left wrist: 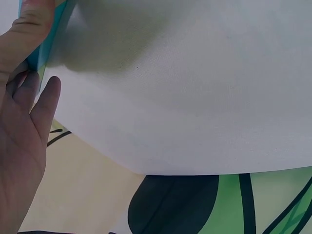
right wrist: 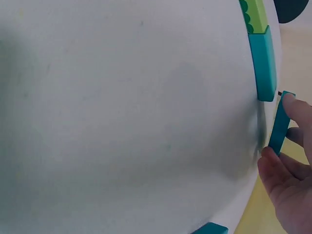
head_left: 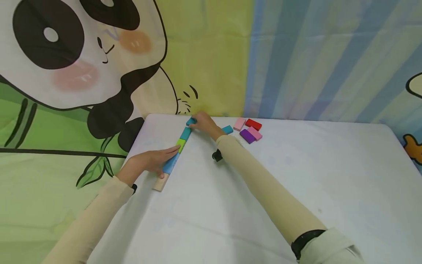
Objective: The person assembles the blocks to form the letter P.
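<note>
Head: the left hand (head_left: 148, 161) rests extended fingers along the block row (head_left: 171, 164); beyond them, the right hand (head_left: 207, 125) pinches a teal block (head_left: 190, 121). Left wrist: the thumb overlaps a blue block (left wrist: 47, 45). Right wrist: fingertips hold the teal block beside the row; a crooked push might skew it.

We cannot read any word, number, brand or sign, neither on the blocks (head_left: 171, 164) nor on the patterned cloth (head_left: 211, 55).
</note>
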The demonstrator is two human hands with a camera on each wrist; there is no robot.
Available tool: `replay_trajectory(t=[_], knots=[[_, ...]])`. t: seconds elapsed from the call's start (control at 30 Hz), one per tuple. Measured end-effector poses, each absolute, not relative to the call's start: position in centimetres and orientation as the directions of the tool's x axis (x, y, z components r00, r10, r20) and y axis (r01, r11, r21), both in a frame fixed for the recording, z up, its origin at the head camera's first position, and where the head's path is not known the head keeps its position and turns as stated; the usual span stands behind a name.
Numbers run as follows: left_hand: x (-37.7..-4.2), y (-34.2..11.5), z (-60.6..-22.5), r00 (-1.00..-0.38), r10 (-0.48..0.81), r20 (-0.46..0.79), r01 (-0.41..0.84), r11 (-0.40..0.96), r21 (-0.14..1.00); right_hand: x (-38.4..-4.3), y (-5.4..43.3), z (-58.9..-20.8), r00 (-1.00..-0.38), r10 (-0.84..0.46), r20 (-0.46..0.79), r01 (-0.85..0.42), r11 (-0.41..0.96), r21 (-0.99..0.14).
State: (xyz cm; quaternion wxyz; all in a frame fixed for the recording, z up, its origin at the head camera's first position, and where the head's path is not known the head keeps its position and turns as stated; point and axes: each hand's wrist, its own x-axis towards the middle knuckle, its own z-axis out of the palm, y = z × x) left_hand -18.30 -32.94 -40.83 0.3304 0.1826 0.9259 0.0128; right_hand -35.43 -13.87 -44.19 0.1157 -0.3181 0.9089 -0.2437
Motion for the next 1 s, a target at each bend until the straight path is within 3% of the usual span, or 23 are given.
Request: replay_trajectory(t=[0.17,0.33,0.53,0.8,1.0], knots=[[-18.7,-32.0,-41.0,-0.712,0.351,-0.609,0.342,0.93,0.136,-35.0,-13.1,-45.0,-0.793,-0.606,-0.065,-0.505,0.713,-0.486],[-19.1,-31.8,-41.0,-0.719,0.346,-0.603,0.331,0.933,0.142,-34.8,-12.5,-45.3,-0.775,-0.627,-0.085,-0.552,0.736,-0.391],[-19.1,-32.2,-41.1,-0.723,0.335,-0.604,0.312,0.939,0.147,-34.0,-10.9,-43.5,-0.736,-0.667,-0.116,-0.595,0.719,-0.359],[-18.6,-32.7,-41.2,-0.733,0.36,-0.577,0.337,0.929,0.15,-32.7,0.6,-41.0,-0.571,-0.815,-0.095,-0.807,0.579,-0.116],[-18.4,-33.1,-41.3,-0.73,0.366,-0.577,0.335,0.928,0.164,-31.7,7.9,-43.6,-0.618,-0.77,-0.157,-0.766,0.635,-0.097]])
